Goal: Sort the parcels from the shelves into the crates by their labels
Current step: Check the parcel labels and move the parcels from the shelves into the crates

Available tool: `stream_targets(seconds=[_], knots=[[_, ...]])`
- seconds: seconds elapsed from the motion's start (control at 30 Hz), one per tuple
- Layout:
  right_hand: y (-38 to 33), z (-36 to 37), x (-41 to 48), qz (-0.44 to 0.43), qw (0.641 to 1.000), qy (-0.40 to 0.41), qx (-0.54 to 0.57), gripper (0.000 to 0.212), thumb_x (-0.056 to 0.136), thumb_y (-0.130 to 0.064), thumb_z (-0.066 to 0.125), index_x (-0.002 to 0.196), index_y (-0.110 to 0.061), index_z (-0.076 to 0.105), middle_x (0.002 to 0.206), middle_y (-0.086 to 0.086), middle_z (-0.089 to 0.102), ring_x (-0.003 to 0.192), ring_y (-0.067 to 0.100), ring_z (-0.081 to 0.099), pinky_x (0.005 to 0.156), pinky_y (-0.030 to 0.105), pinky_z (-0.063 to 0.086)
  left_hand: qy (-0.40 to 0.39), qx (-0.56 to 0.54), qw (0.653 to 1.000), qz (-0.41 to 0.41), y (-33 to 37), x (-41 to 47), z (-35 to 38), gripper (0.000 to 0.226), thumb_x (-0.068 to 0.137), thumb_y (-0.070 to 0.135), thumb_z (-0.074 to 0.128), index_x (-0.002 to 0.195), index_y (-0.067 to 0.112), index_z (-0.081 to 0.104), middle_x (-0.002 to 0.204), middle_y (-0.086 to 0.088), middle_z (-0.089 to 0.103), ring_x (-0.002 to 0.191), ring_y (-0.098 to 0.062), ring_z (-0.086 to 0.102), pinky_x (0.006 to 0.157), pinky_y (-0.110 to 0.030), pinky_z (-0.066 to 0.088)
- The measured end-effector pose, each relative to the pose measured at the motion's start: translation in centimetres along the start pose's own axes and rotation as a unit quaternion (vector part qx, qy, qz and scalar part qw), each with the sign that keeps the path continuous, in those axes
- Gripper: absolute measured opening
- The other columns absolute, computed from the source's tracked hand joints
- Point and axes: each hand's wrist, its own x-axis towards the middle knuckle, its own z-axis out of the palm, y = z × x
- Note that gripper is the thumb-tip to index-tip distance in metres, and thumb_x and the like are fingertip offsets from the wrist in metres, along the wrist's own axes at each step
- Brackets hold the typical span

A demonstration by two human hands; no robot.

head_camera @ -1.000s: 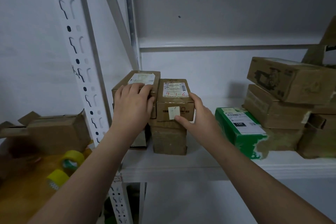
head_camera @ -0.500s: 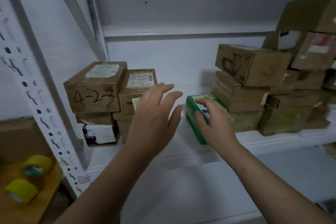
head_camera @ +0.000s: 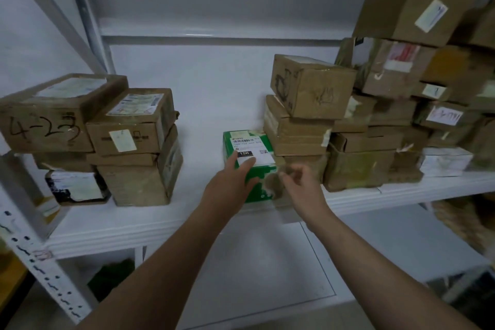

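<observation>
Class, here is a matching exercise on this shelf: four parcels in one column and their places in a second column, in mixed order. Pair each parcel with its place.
Parcels
1. green parcel
2. box marked 4-23
3. white parcel
4. black-wrapped parcel

Places
A. bottom of the leftmost stack
B. far right on the shelf
C. under the fingers of the left hand
D. top of the leftmost stack

Pairs: 1-C, 2-D, 3-B, 4-A
</observation>
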Motion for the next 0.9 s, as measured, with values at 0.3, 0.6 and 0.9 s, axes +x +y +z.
stream_targets(seconds=[0.3,0.6,0.9], knots=[[0.0,1.7,0.5,0.022,0.992,-0.107,0.064,0.015,0.093,-0.033,0.058,0.1,-0.032,0.045,0.084,-0.016,0.057,0.072,-0.003,0.055,0.05,0.01,0.038,0.059,0.011,0.997,-0.051,-1.3,-2.0,-0.3,0.051,0.097,0.044,0.04,0.145,0.026,0.033,0.155,-0.006,0.02,0.12,-0.027,0.051,0.091,-0.042,0.052],[-0.9,2.7,1.5,0.079,0.985,-0.086,0.125,0.032,0.09,-0.048,0.056,0.107,-0.02,0.055,0.102,-0.001,0.062,0.091,0.013,0.059,0.079,0.033,0.051,0.059,-0.172,0.974,-0.133,-1.3,-0.4,-2.3,0.034,0.096,0.046,0.043,0.117,0.021,0.053,0.14,-0.009,0.038,0.122,-0.029,0.043,0.095,-0.046,0.047],[-1.2,3.2,1.1,0.06,0.978,-0.146,0.137,0.032,0.092,-0.055,0.05,0.114,-0.032,0.057,0.098,-0.015,0.062,0.08,-0.006,0.057,0.058,0.016,0.043,0.055,-0.393,0.891,-0.222,-3.0,-2.0,-2.1,0.033,0.094,0.032,0.055,0.124,0.021,0.046,0.12,-0.005,0.061,0.1,-0.02,0.062,0.079,-0.036,0.056]])
